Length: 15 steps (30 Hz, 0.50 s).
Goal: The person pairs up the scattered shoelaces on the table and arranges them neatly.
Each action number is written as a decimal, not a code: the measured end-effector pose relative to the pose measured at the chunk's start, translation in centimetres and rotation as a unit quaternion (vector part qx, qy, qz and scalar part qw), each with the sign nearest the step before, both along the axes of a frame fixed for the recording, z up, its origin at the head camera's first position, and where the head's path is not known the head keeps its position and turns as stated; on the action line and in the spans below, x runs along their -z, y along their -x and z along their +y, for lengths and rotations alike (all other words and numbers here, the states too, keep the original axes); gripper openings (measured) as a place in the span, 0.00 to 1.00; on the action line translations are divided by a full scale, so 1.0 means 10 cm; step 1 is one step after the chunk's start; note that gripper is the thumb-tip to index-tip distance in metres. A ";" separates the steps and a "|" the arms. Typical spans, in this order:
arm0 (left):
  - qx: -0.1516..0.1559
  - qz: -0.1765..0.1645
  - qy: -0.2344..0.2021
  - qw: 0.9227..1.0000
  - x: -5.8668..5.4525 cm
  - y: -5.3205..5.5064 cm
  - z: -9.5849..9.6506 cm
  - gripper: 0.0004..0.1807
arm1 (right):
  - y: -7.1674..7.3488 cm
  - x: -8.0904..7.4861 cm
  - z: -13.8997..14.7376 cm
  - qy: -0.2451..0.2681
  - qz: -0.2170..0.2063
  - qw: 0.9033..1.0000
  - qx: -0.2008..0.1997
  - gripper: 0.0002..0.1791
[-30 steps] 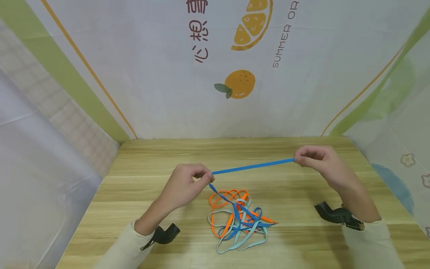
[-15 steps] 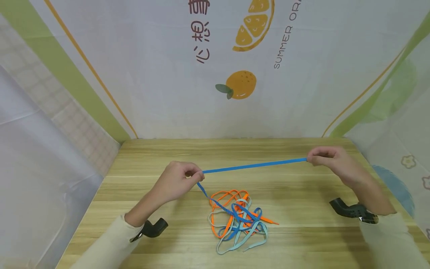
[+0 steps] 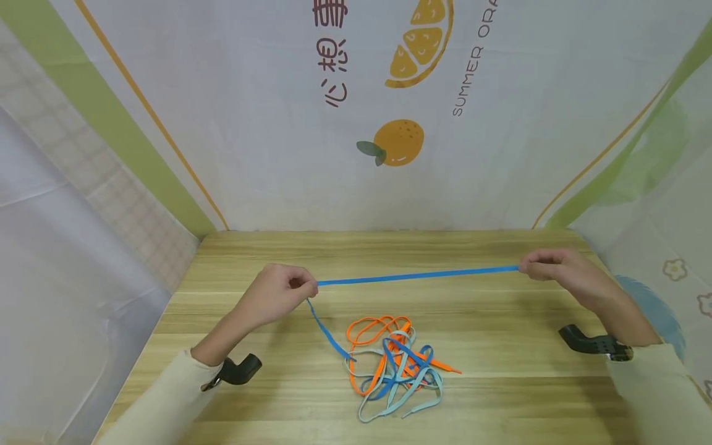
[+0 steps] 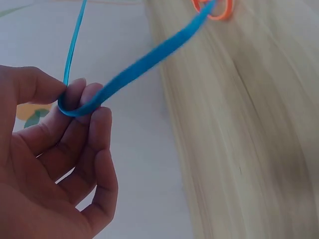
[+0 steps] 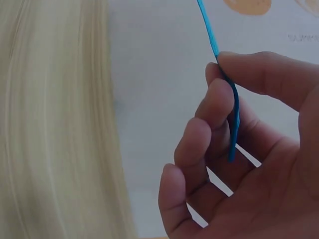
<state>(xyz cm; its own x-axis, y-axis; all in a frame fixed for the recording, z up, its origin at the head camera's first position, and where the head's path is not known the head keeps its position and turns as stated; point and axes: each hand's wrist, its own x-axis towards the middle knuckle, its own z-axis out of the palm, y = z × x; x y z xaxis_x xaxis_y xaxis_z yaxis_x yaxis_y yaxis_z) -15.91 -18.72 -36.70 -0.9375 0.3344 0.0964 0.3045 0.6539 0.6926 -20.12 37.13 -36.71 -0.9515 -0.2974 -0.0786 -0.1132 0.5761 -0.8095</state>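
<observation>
A flat blue shoelace (image 3: 417, 276) is stretched taut between the two hands above the table. My left hand (image 3: 276, 290) pinches it between thumb and index finger; from there the lace bends over the fingers (image 4: 102, 124) and hangs down toward the pile. The right hand (image 3: 570, 275) pinches the lace near its end, and a short tail (image 5: 234, 129) lies inside the curled fingers. On the table below rests a tangle of laces: an orange shoelace (image 3: 356, 337), a pale mint shoelace (image 3: 425, 405) and more blue lace (image 3: 389, 346).
The wood-grain table (image 3: 250, 402) reaches back to a white printed cloth (image 3: 267, 154), with more cloth at both sides. Each wrist carries a black camera, the left camera (image 3: 239, 371) and the right camera (image 3: 589, 342).
Both hands have moved apart, left hand leftward and right hand rightward, lengthening the taut stretch. The hanging blue part has drawn out of the pile; its loose end now hangs at the pile's left edge.
</observation>
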 end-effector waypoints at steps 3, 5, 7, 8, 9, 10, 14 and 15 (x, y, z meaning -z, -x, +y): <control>-0.001 -0.001 0.005 1.000 0.02 0.02 -0.06 0.10 | 0.02 0.06 0.08 0.009 0.007 1.000 -0.005 0.13; 0.001 0.002 0.011 1.000 0.03 0.04 -0.10 0.10 | 0.03 0.10 0.13 0.011 0.012 1.000 -0.006 0.13; 0.002 0.007 0.017 1.000 0.05 0.05 -0.14 0.10 | 0.03 0.12 0.16 0.010 0.015 1.000 -0.001 0.12; 0.003 0.008 0.020 1.000 0.05 0.05 -0.17 0.10 | 0.04 0.13 0.17 0.008 0.014 1.000 0.005 0.12; 0.002 0.008 0.022 1.000 0.06 0.06 -0.19 0.10 | 0.04 0.14 0.18 0.006 0.011 1.000 0.010 0.11; 0.002 0.007 0.023 1.000 0.07 0.06 -0.22 0.10 | 0.04 0.14 0.19 0.003 0.009 1.000 0.013 0.11; -0.003 -0.001 0.024 1.000 0.08 0.08 -0.33 0.10 | 0.05 0.17 0.26 0.005 -0.002 0.999 0.032 0.11; -0.005 -0.004 0.023 1.000 0.09 0.08 -0.36 0.10 | 0.05 0.17 0.28 0.011 -0.004 0.999 0.034 0.12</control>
<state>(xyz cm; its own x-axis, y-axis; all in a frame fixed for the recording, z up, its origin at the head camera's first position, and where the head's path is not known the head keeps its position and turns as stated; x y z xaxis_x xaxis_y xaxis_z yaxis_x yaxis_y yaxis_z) -16.71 -22.36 -37.57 -0.9414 0.3292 0.0737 0.2928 0.6886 0.6634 -20.65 39.93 -38.42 -0.9689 -0.2336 -0.0812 -0.0672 0.5645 -0.8227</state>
